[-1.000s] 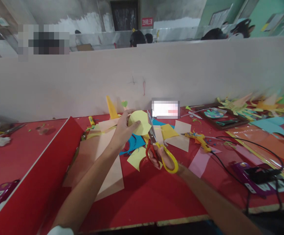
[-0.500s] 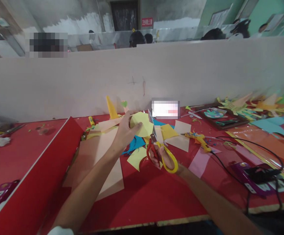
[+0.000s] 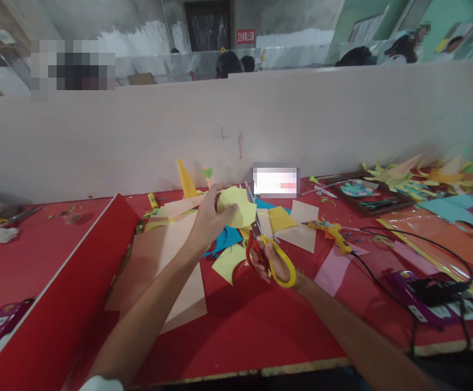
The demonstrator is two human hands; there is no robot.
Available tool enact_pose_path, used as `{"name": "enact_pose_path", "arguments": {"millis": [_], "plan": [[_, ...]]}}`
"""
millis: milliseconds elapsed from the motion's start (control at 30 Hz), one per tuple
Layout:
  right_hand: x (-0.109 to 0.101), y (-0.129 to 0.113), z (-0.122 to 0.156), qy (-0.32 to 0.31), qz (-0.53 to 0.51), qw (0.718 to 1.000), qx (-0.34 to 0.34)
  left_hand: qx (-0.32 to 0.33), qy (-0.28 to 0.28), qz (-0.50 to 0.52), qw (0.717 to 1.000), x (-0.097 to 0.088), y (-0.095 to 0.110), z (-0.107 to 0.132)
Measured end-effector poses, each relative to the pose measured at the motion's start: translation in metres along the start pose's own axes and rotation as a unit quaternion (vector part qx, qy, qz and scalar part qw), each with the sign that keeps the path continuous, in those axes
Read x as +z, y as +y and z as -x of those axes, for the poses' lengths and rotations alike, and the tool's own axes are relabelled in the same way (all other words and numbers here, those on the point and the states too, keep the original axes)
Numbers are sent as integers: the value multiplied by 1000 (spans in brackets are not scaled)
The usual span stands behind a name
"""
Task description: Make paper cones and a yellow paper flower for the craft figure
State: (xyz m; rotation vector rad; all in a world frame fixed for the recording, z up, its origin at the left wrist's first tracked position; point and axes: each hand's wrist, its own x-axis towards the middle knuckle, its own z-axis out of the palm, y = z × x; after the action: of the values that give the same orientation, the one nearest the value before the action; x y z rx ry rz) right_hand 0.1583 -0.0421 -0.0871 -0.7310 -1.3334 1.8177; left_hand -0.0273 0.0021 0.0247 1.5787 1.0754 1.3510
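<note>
My left hand (image 3: 210,216) pinches a rounded piece of pale yellow paper (image 3: 239,209), thumb on the near face and the other fingers behind it. Fingers and thumb of my right hand (image 3: 269,262) are through the handles of a pair of scissors (image 3: 280,266), one handle red, the other yellow. The blades point up and away along the paper's right edge, close against it. Below lies a pale yellow offcut (image 3: 230,263) with a curved cut-out, beside blue paper scraps (image 3: 227,239).
Beige sheets (image 3: 183,271) lie left, next to a red upright divider (image 3: 69,288). To the right are a yellow glue gun (image 3: 334,233) with a black cord, pink paper (image 3: 338,269), a purple box (image 3: 411,298) and a dark tray (image 3: 366,203). A pale partition (image 3: 138,136) stands behind.
The scissor handles have drawn slightly closer together, and the blades sit nearer each other at the paper's right edge. My left hand and the paper have hardly moved.
</note>
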Motion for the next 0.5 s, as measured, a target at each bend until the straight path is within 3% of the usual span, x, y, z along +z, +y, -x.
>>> {"name": "enact_pose_path", "arguments": {"millis": [267,500], "plan": [[2,0,0,4,2,1000,-9,-6,-4,8,1000,3,-3,2],[12,10,-2,28,-43,999,-5,-2,25,15,1000,14,-3,8]]}}
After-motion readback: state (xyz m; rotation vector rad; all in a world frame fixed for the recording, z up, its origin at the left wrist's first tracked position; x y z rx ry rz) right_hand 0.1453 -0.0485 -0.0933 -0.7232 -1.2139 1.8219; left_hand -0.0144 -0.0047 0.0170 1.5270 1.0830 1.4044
